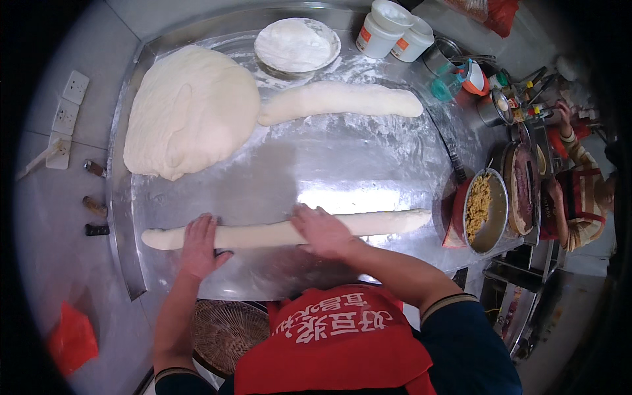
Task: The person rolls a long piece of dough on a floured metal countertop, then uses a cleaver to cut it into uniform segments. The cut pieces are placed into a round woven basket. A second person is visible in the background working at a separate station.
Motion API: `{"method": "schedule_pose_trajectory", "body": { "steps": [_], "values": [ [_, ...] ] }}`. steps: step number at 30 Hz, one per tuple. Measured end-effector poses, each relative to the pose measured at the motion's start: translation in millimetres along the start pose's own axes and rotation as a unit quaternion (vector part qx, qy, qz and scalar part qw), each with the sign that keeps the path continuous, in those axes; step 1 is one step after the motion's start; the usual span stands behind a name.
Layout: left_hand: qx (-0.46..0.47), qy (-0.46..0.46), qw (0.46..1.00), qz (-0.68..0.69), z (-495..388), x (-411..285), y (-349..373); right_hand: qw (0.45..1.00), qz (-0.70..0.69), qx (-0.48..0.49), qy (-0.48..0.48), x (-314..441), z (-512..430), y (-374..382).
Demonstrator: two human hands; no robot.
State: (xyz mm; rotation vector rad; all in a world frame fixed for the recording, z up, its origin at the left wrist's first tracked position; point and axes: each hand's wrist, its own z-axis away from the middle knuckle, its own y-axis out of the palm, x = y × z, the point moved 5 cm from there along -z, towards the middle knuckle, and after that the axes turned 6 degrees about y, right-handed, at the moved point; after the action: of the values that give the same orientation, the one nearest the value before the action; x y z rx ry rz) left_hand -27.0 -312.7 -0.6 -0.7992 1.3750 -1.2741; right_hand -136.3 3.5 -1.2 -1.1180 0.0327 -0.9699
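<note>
A long rope of dough (256, 235) lies across the near part of the metal work table (256, 173). My left hand (201, 246) rests flat on the rope near its left end, thumb apart from the fingers. Right of the rope's middle, my right hand (323, 231) presses on it with the palm down, slightly blurred. Behind the hands, a large mass of dough (197, 108) covers the table's back left. A thicker strip of dough (340, 101) stretches to the right from that mass, its left end close to or touching it.
A bowl of flour (297, 44) and white plastic tubs (377, 37) stand along the back. At the right are a metal bowl of chopped filling (486, 210), a long dark-handled tool (450, 148), pots and bottles. A co-worker (575, 197) is at the far right.
</note>
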Motion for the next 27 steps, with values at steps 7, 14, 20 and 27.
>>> {"method": "schedule_pose_trajectory", "body": {
  "steps": [7, 14, 20, 27],
  "values": [
    [-0.045, 0.041, 0.997, 0.038, -59.8, -118.2, 28.2, 0.978, 0.068, -0.170, 0.101, -176.5, 159.3, 5.5],
    [-0.062, 0.064, 0.992, 0.093, -137.9, -253.1, 82.0, 0.960, 0.070, -0.218, 0.161, -206.9, 211.1, 5.5],
    [-0.073, 0.134, 0.986, 0.061, -166.1, -337.7, 93.3, 0.952, 0.056, -0.283, 0.100, -178.5, 176.5, 42.7],
    [-0.025, -0.006, 1.000, -0.012, -95.0, -214.8, 69.5, 0.969, 0.075, -0.191, 0.135, -112.8, 114.7, 30.8]
  ]
}}
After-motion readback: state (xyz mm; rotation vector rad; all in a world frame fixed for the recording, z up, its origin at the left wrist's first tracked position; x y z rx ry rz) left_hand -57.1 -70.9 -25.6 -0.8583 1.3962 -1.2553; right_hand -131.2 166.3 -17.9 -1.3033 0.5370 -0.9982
